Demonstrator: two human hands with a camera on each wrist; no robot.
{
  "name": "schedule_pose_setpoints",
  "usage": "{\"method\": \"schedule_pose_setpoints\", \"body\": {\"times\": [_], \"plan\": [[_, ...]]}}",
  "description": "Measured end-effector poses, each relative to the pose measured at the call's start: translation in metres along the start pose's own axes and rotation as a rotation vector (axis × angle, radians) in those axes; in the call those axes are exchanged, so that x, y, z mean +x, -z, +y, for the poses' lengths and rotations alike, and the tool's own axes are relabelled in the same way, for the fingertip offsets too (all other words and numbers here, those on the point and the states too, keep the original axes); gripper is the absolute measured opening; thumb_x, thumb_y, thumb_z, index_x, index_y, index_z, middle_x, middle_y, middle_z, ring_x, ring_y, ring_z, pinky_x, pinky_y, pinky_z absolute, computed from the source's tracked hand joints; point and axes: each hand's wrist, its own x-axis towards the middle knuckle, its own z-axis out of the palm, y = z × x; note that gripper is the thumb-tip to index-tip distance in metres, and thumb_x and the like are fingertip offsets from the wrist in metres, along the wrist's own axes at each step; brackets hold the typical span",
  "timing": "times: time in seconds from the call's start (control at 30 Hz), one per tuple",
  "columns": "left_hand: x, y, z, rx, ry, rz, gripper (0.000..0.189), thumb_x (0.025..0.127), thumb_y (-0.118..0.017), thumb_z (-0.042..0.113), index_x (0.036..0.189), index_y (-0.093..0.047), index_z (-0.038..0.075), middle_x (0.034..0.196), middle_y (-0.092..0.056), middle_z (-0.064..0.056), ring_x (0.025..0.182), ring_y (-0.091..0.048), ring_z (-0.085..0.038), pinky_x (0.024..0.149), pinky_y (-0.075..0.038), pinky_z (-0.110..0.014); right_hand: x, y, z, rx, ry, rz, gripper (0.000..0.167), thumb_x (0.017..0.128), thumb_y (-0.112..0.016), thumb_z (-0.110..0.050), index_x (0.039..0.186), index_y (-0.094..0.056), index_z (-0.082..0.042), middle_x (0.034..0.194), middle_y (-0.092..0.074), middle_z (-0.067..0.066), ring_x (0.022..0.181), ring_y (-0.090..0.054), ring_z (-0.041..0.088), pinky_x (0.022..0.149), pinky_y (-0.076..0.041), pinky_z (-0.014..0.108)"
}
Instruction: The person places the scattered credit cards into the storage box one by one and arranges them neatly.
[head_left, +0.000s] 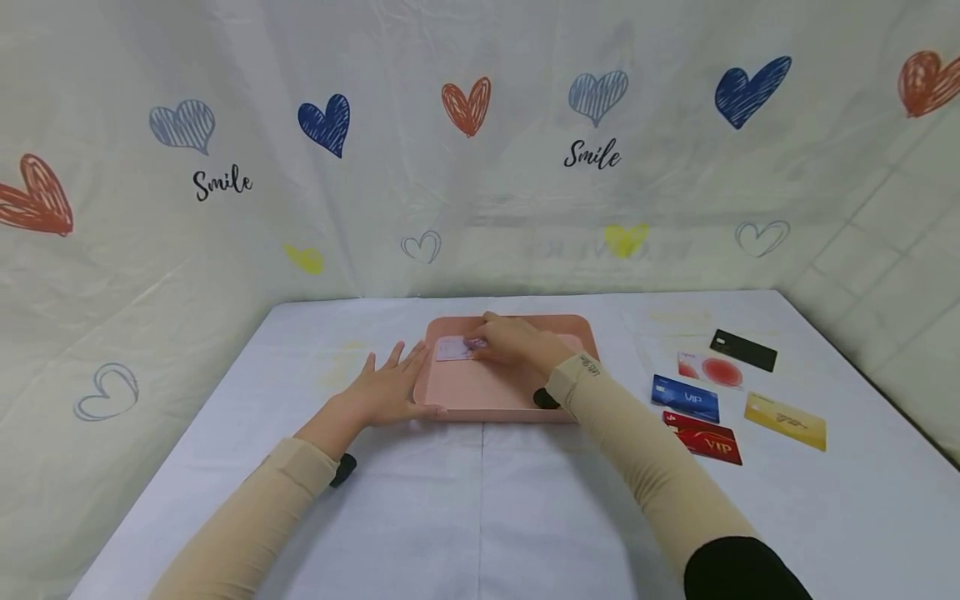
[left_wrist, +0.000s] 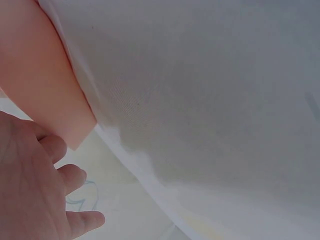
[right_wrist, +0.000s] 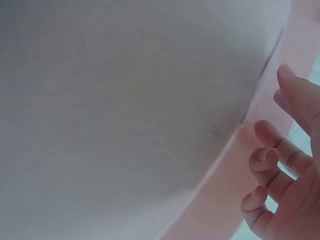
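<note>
In the head view a pink rectangular tray (head_left: 495,398) lies on the white table. A pale lilac printed card (head_left: 452,348) is in its far left part. Over the tray reaches my right hand (head_left: 517,343), its thumb and forefinger pinching the card's right end and covering part of it. The right wrist view shows this hand's (right_wrist: 285,150) other fingers loosely bent beside the tray. My left hand (head_left: 386,390) is at the tray's left side, fingers spread, thumb at the near left corner. In the left wrist view its fingers (left_wrist: 75,177) lie by the tray's edge (left_wrist: 50,85).
To the right of the tray lie several cards: a black one (head_left: 742,350), a white one with red circles (head_left: 708,369), a blue VIP card (head_left: 685,398), a red VIP card (head_left: 705,439) and a gold one (head_left: 785,421). A heart-printed curtain (head_left: 525,192) hangs behind the table.
</note>
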Motion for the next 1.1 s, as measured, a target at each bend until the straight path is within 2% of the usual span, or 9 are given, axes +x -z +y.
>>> {"method": "schedule_pose_setpoints", "body": {"times": [0.23, 0.33, 0.43, 0.7, 1.1], "plan": [[0.001, -0.001, 0.0, 0.005, -0.001, 0.005, 0.111, 0.09, -0.056, 0.075, 0.164, -0.013, 0.003, 0.171, -0.011, -0.01, 0.155, -0.009, -0.041, 0.115, -0.01, -0.073, -0.006, 0.015, -0.001, -0.025, 0.029, -0.005, 0.034, 0.106, -0.059, -0.02, 0.138, -0.064, -0.008, 0.133, -0.058, 0.018, 0.116, -0.061, 0.029, 0.098, -0.052, 0.045], [0.0, 0.0, 0.0, 0.007, 0.003, 0.001, 0.112, 0.09, -0.056, 0.076, 0.164, -0.012, 0.004, 0.171, -0.011, -0.01, 0.155, -0.009, -0.04, 0.115, -0.01, -0.073, -0.01, 0.022, -0.001, -0.028, 0.061, 0.001, 0.035, 0.105, -0.062, -0.021, 0.137, -0.064, -0.007, 0.123, -0.061, 0.016, 0.109, -0.062, 0.028, 0.093, -0.053, 0.044], [0.0, 0.0, 0.0, 0.009, 0.004, -0.002, 0.112, 0.09, -0.056, 0.076, 0.164, -0.012, 0.004, 0.171, -0.011, -0.01, 0.155, -0.009, -0.04, 0.116, -0.009, -0.073, -0.015, 0.027, 0.0, -0.016, 0.107, 0.01, 0.04, 0.105, -0.062, -0.02, 0.143, -0.061, -0.008, 0.119, -0.062, 0.016, 0.106, -0.062, 0.028, 0.092, -0.053, 0.043], [0.0, 0.001, 0.0, 0.012, 0.004, 0.001, 0.112, 0.09, -0.055, 0.076, 0.164, -0.013, 0.004, 0.171, -0.011, -0.011, 0.155, -0.01, -0.041, 0.115, -0.01, -0.073, -0.033, 0.039, 0.001, 0.065, 0.153, 0.024, 0.043, 0.105, -0.06, -0.014, 0.147, -0.056, -0.003, 0.128, -0.059, 0.021, 0.112, -0.061, 0.031, 0.098, -0.05, 0.042], [0.001, -0.001, -0.002, 0.005, -0.004, 0.01, 0.112, 0.09, -0.055, 0.076, 0.164, -0.014, 0.002, 0.171, -0.012, -0.012, 0.155, -0.01, -0.041, 0.115, -0.009, -0.073, -0.068, 0.039, 0.012, 0.053, 0.229, 0.191, 0.038, 0.1, -0.066, -0.008, 0.138, -0.064, -0.004, 0.116, -0.065, 0.012, 0.105, -0.063, 0.027, 0.091, -0.053, 0.042]]}}
